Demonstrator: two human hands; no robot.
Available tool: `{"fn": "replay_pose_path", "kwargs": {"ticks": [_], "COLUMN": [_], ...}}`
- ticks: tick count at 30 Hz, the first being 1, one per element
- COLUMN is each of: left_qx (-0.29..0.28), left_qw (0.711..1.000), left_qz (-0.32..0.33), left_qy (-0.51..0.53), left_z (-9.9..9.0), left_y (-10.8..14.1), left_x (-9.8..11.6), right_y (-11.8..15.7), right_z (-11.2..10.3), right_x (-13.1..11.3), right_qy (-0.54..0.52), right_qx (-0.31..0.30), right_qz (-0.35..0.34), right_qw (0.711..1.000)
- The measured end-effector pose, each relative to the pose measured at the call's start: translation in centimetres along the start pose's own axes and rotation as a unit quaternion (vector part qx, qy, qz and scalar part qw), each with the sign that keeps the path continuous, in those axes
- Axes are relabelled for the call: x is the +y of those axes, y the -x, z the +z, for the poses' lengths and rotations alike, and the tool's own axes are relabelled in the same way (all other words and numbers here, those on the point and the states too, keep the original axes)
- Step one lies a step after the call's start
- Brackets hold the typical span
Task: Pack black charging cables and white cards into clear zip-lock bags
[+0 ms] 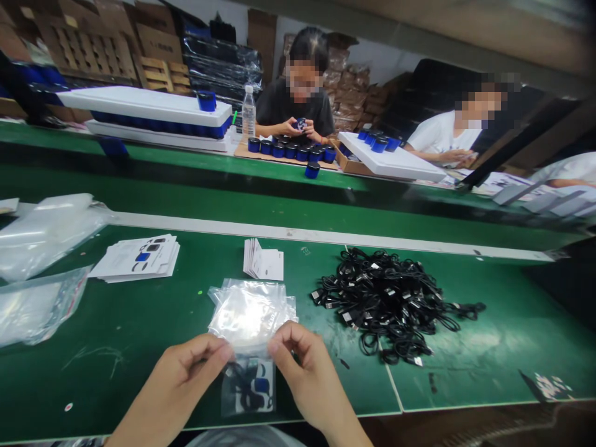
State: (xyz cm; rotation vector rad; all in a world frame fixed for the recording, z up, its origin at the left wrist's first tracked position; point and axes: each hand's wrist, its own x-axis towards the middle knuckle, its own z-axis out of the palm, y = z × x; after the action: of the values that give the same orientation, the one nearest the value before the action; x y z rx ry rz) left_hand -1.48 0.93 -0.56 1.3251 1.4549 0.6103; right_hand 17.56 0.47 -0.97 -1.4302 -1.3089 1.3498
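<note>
A clear plastic zip bag (249, 391) hangs between my two hands near the table's front edge. Inside it show a black cable and a printed card. My left hand (195, 366) pinches the bag's top left corner, and my right hand (300, 360) pinches the top right corner. Just beyond my fingers lies a stack of clear plastic bags (251, 307). Behind that stack stand some folded white leaflets (270, 264). To the right is a heap of coiled black USB cables (386, 298).
A pile of printed cards (144, 256) lies left, beside larger plastic bags (46, 230). A white strip (298, 233) crosses the green table (153, 316). Across it, a person (298, 105) handles a small item behind rows of blue jars with black lids (291, 151); another person (447, 136) sits right.
</note>
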Motion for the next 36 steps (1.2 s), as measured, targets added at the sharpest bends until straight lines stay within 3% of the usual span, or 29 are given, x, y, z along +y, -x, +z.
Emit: {"fn": "replay_pose_path", "kwargs": {"ticks": [6, 10, 15, 17, 21, 25, 29, 33, 36], "left_qx": [0.012, 0.043, 0.066, 0.102, 0.246, 0.268, 0.283, 0.246, 0.108], "left_qw": [0.998, 0.995, 0.994, 0.99, 0.96, 0.947, 0.948, 0.962, 0.988], "left_qz": [0.047, 0.088, 0.083, 0.092, 0.133, 0.176, 0.144, 0.11, 0.079], "left_qy": [-0.032, -0.035, 0.015, 0.013, 0.021, 0.013, 0.021, 0.046, 0.082], "left_z": [0.0, 0.6, 2.1, 2.9, 4.3, 5.0, 5.4, 4.7, 3.3], "left_y": [0.0, 0.0, 0.1, 0.2, 0.2, 0.1, 0.3, 0.5, 0.3], "left_x": [-0.5, -0.3, -0.2, -0.2, -0.3, -0.7, -0.5, 0.5, 1.0], "right_y": [0.1, 0.0, 0.0, 0.2, 0.8, 1.1, 1.2, 0.8, 0.3], "right_z": [0.2, 0.3, 1.5, 2.6, 4.6, 5.7, 6.1, 5.2, 3.8], "right_x": [-0.2, -0.2, 0.2, 0.5, 1.7, 2.8, 3.1, 2.1, 0.9], "right_qy": [0.007, 0.004, -0.113, -0.137, -0.041, 0.012, 0.015, -0.032, -0.063], "right_qx": [-0.013, 0.014, 0.044, 0.059, 0.101, 0.114, 0.117, 0.098, 0.059], "right_qz": [-0.027, -0.04, -0.04, -0.054, -0.104, -0.129, -0.108, -0.105, -0.115], "right_qw": [1.0, 0.999, 0.992, 0.987, 0.989, 0.985, 0.987, 0.989, 0.99]}}
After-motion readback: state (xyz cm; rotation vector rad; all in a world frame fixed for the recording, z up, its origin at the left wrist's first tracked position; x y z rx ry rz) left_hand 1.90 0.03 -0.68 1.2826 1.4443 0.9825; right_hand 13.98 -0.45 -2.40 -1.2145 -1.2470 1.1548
